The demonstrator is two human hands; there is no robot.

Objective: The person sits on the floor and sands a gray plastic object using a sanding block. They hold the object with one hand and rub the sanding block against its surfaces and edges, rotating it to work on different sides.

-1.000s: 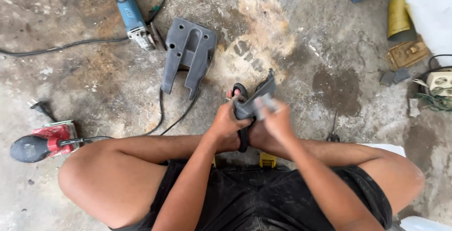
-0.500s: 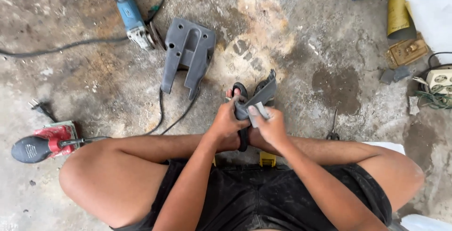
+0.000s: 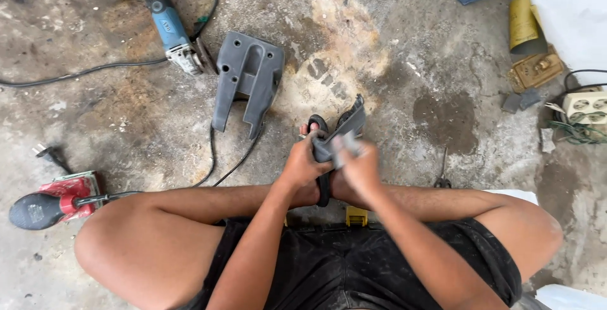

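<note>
I sit cross-legged on a stained concrete floor. My left hand (image 3: 303,161) grips a small dark grey plastic part (image 3: 349,123) from the left and steadies it above my feet. My right hand (image 3: 357,168) presses a small grey pad or piece of abrasive paper (image 3: 346,145) against that part's near face. The part's upper edge sticks out past my fingers toward the upper right. Black sandal straps (image 3: 318,123) show just behind my hands.
A larger grey plastic cover (image 3: 248,79) lies on the floor ahead, left of my hands. A blue angle grinder (image 3: 167,29) with cable lies at upper left. A red and black sander (image 3: 47,199) sits by my left knee. Sandpaper roll (image 3: 521,25), socket strip (image 3: 585,106) at right.
My right hand has slid down and toward me along the grey part, from near its upper edge to its lower face. The left hand keeps its grip.
</note>
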